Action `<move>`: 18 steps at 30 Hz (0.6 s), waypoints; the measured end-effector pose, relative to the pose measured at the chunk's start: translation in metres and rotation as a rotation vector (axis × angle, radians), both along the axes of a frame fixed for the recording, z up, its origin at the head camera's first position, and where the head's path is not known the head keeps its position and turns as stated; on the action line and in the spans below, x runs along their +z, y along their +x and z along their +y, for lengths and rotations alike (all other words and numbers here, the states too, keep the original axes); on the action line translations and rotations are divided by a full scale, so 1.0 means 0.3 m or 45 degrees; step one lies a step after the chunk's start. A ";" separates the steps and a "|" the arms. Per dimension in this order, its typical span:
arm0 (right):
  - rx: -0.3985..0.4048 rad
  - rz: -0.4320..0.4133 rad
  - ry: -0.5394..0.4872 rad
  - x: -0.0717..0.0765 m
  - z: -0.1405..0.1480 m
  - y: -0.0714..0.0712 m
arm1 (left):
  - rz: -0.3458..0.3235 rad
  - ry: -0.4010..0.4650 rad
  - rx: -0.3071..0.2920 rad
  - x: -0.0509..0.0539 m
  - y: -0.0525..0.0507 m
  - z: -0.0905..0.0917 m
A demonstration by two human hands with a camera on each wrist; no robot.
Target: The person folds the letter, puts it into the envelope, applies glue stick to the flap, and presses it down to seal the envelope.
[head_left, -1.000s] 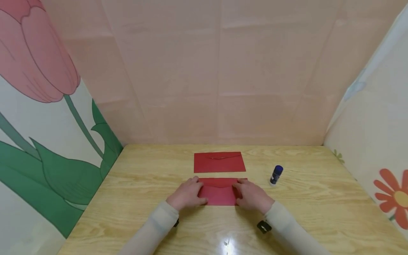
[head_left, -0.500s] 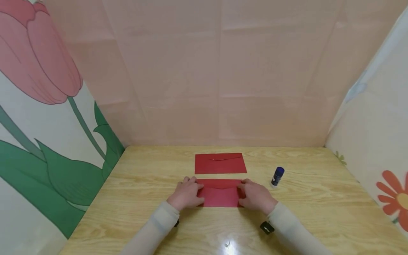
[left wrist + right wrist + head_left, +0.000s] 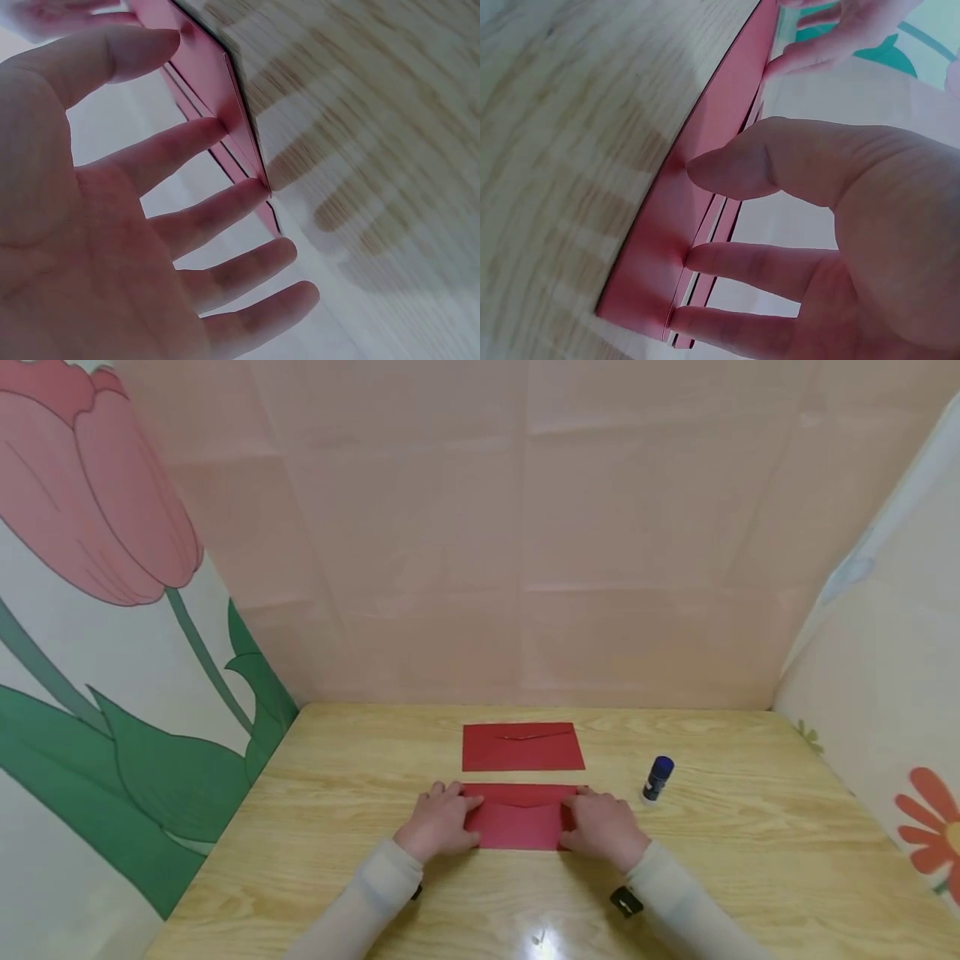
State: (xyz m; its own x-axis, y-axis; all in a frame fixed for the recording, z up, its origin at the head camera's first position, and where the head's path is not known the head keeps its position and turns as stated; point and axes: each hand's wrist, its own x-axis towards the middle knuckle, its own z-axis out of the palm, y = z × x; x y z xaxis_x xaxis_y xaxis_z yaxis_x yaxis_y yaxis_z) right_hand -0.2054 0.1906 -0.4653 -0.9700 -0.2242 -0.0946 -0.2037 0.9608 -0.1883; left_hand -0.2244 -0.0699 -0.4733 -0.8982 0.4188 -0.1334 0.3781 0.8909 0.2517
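Observation:
A red envelope (image 3: 519, 828) lies flat on the wooden table, its flap folded over at the far side. My left hand (image 3: 438, 823) rests on its left end. In the left wrist view the fingers (image 3: 206, 217) are nearly straight; the thumb and first two fingers reach the paper, and the other two extend past its edge. At the right end lies my right hand (image 3: 606, 831). Its thumb and two fingertips press the red paper (image 3: 649, 262) in the right wrist view, the fingers extended rather than curled. Some fingers of the right hand are hidden.
A second red envelope (image 3: 522, 753) lies just beyond the first, its flap edge slightly raised. A glue stick (image 3: 658, 779) with a dark blue cap stands to the right. A pink sheet (image 3: 517, 543) hangs behind the table (image 3: 360, 785), with flower-printed sheets at both sides.
Both hands have slid slightly apart toward the envelope's ends. The envelope stays in place on the table. The head view has shifted a little.

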 end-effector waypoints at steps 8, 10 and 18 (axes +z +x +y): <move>-0.011 -0.047 -0.017 -0.007 0.036 0.002 | -0.023 0.015 0.006 0.004 0.002 0.004; -0.001 -0.036 -0.033 -0.009 0.044 -0.001 | -0.020 0.030 -0.007 0.002 -0.008 -0.001; 0.064 0.055 -0.205 -0.002 0.064 -0.002 | -0.050 0.291 -0.055 -0.021 -0.026 -0.031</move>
